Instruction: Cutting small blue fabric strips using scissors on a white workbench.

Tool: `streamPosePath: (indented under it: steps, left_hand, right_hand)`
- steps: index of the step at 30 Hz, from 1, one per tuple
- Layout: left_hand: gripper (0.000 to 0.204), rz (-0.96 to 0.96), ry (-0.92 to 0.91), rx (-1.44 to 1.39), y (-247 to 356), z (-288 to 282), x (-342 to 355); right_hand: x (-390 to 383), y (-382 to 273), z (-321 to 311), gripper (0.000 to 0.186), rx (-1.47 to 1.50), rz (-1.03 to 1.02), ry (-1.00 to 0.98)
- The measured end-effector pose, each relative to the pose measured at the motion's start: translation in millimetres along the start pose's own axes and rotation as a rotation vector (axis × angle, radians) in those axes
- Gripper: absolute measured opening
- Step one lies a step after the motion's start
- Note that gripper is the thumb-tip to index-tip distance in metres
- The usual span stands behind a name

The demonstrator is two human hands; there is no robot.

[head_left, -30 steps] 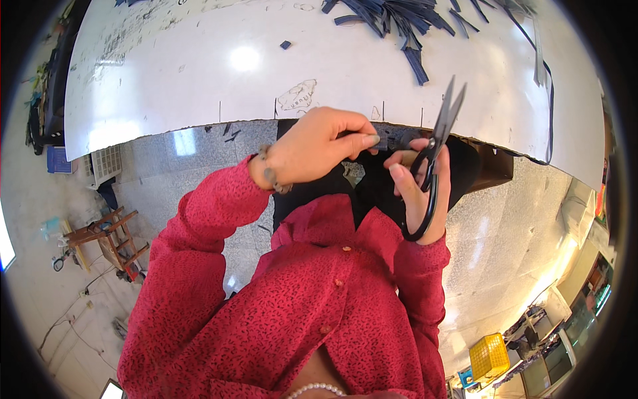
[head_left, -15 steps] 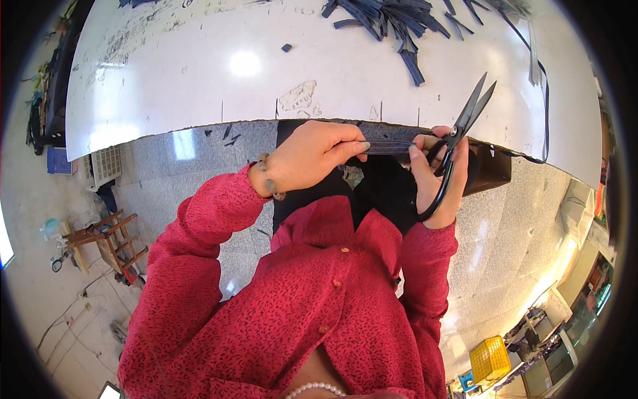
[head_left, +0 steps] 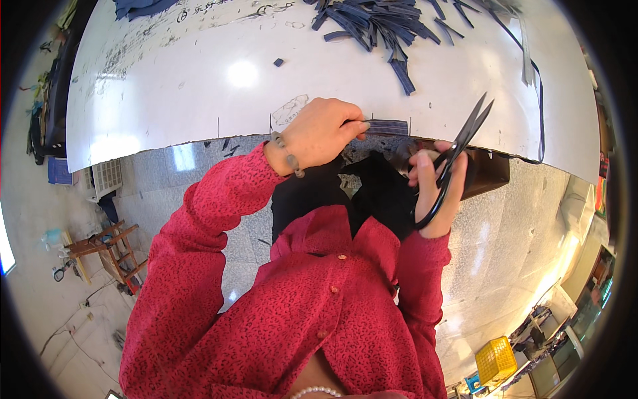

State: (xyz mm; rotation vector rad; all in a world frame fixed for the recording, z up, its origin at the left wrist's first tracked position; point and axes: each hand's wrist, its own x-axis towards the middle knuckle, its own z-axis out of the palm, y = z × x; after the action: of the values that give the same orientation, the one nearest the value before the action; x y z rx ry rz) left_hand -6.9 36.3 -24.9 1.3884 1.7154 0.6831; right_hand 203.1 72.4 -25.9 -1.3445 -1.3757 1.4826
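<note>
My left hand (head_left: 319, 133) pinches end of dark blue striped fabric strip (head_left: 387, 126) at white table (head_left: 166, 93) edge. Right hand (head_left: 435, 193) closed round handles of long black metal scissors (head_left: 455, 156), blades parted, tips up over table. Heap of dark blue fabric strips (head_left: 379, 23) far side.

Black scissors (head_left: 458, 156), white table (head_left: 199, 86), seemingly dark-blue striped fabric strip (head_left: 387, 126), red patterned sleeves (head_left: 199, 219).

Bright, even light fills the scene, and an overhead lamp throws a round glare spot on the glossy white work surface (head_left: 199, 100). The polished grey stone floor (head_left: 518, 226) shines too. Fisheye distortion bends straight edges, and the rim falls to black.
</note>
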Motion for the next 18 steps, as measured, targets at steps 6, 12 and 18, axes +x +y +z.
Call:
streamPosePath:
  steps: [6, 12, 18]
  left_hand:
    - [0.024, -0.029, -0.027, 0.017, 5.7, -2.5, 1.1]
    - [0.027, -0.013, -0.02, 0.055, 1.5, -0.8, 4.0]
    - [0.024, -0.038, -0.011, 0.122, 8.7, -2.0, 4.9]
  right_hand:
    - [-41.0, 31.6, 0.8, 0.033, 0.075, 0.194, -0.289]
    - [-61.2, 41.8, 5.2, 0.036, 0.059, 0.252, -0.412]
    - [-70.3, 46.7, 4.8, 0.045, 0.14, 0.261, -0.495]
